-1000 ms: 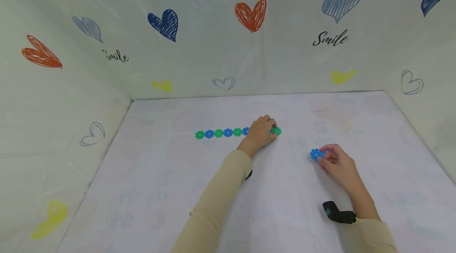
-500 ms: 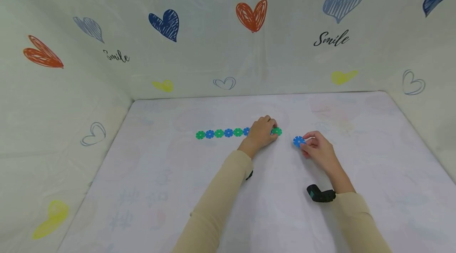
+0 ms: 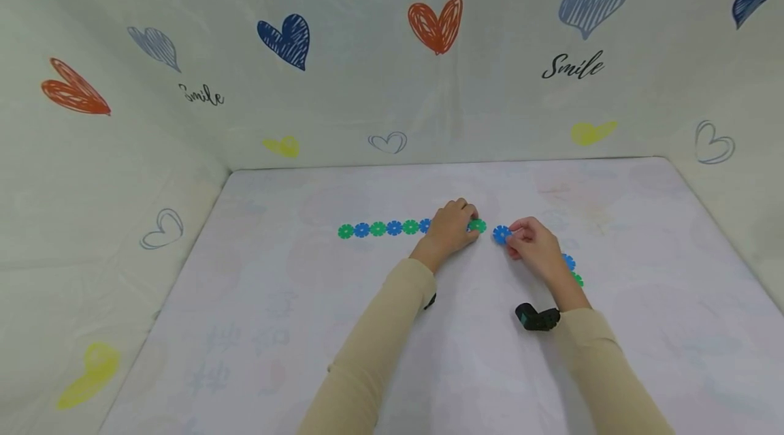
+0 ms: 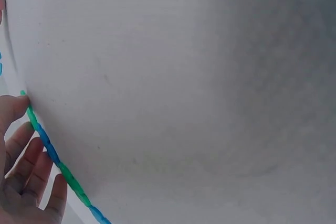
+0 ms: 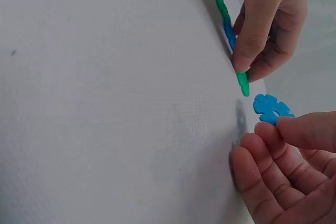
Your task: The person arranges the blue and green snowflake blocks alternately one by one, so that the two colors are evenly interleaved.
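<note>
A straight chain of green and blue notched plastic discs (image 3: 378,229) lies across the table, alternating in colour. Its right end is a green disc (image 3: 480,226), which my left hand (image 3: 450,227) pinches between thumb and fingers while covering part of the chain. My right hand (image 3: 534,244) holds a single blue disc (image 3: 501,235) by its edge, just right of the chain's end. In the right wrist view, a small gap separates this blue disc (image 5: 265,107) from the green one (image 5: 243,84), and its face is turned differently from the chain's discs.
Another blue disc (image 3: 569,261) and a green disc (image 3: 578,278) lie on the white table (image 3: 275,353), partly hidden behind my right wrist. A pale curtain wall (image 3: 343,94) with printed hearts rises beyond the table's far edge. A black device (image 3: 537,317) sits at the right wrist.
My right hand has moved left and away from me with the blue disc, up close to the chain's end. Two discs behind it came into view. The left hand stays in place.
</note>
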